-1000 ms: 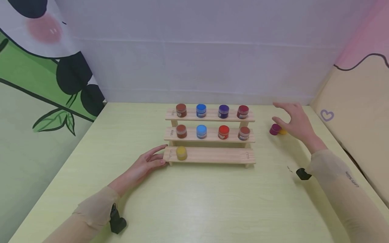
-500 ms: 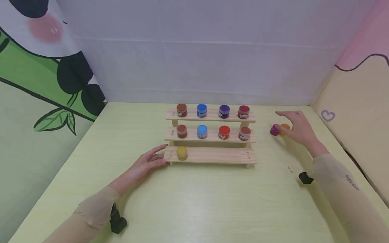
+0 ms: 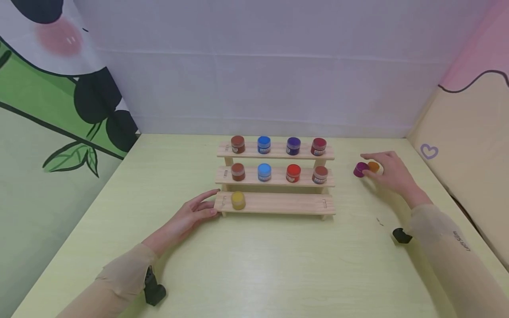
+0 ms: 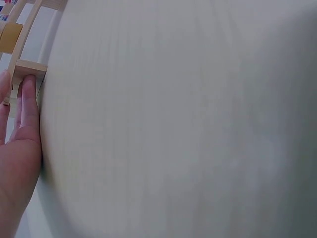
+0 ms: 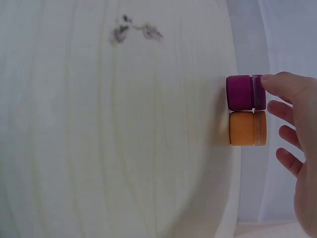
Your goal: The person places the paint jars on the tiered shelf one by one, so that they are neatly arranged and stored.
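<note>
A three-step wooden rack (image 3: 278, 203) stands mid-table with several small paint jars on it. A yellow paint jar (image 3: 238, 200) is on the lowest step's left end; brown, blue, red and dark purple jars line the upper two steps. My left hand (image 3: 186, 221) rests at the rack's left end, its fairly straight fingers touching the lowest step. At the right, a purple paint jar (image 5: 240, 92) and an orange paint jar (image 5: 241, 128) stand side by side. My right hand (image 3: 391, 174) is over them, a fingertip touching the purple jar's lid, the other fingers loosely bent.
The pale wood-grain table (image 3: 254, 265) has a small dark mark (image 5: 133, 30) near the right arm. A pale sheet (image 3: 254, 88) rises at the back edge, with painted panels at both sides. A black wrist device (image 3: 402, 236) hangs below the right sleeve.
My right hand has lowered toward the two loose jars, its thumb coming to the purple one, which has shifted very slightly. My left hand and the rack have stayed in place.
</note>
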Demonstrator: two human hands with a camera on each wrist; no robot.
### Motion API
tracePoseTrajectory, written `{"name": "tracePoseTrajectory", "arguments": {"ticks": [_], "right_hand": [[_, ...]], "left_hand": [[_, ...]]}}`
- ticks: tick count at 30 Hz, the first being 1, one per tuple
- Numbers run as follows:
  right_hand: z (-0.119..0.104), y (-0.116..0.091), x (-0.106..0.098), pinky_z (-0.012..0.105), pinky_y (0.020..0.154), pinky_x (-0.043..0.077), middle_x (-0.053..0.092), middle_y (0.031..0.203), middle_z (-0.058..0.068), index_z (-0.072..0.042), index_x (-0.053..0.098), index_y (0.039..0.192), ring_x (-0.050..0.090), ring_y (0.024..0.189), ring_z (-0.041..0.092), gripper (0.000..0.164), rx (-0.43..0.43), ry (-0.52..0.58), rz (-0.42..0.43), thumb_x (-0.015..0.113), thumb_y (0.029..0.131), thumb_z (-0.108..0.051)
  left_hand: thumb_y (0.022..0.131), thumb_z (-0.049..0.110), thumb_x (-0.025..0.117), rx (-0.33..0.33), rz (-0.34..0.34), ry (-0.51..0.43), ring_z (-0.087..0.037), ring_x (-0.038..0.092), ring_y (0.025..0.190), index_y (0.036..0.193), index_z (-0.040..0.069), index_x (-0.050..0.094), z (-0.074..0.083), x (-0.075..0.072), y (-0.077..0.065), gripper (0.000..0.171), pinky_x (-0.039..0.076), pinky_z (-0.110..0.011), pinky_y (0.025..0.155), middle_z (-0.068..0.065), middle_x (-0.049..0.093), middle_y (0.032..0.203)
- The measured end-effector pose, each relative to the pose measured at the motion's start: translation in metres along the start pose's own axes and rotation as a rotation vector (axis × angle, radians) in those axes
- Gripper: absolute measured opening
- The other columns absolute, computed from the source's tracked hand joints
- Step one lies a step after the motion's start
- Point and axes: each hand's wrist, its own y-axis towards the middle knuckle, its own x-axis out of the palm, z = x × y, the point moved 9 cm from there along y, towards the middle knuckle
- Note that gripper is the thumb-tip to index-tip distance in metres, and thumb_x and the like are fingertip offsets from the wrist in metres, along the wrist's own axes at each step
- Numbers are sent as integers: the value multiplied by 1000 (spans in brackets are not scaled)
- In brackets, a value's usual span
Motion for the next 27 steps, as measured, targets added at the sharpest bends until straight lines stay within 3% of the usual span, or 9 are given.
{"name": "tracePoseTrajectory", "arguments": {"ticks": [13, 27], "right_hand": [[3, 2, 11, 63, 94, 39, 64, 126, 24, -8, 61, 133, 42, 118, 43, 46, -9, -31, -54, 73, 88, -13], [-12, 8, -3, 60, 96, 35, 65, 124, 24, -7, 63, 129, 42, 117, 42, 43, -22, -4, 7, 74, 88, -11]], "left_hand": [[98, 22, 62, -6, 2, 14, -3, 63, 113, 156, 21, 29, -1, -1, 1, 67, 49, -15, 96, -21, 48, 148], [98, 22, 63, -4, -3, 2, -4, 63, 114, 156, 21, 29, -3, -1, 1, 68, 49, -16, 97, -20, 48, 149]]}}
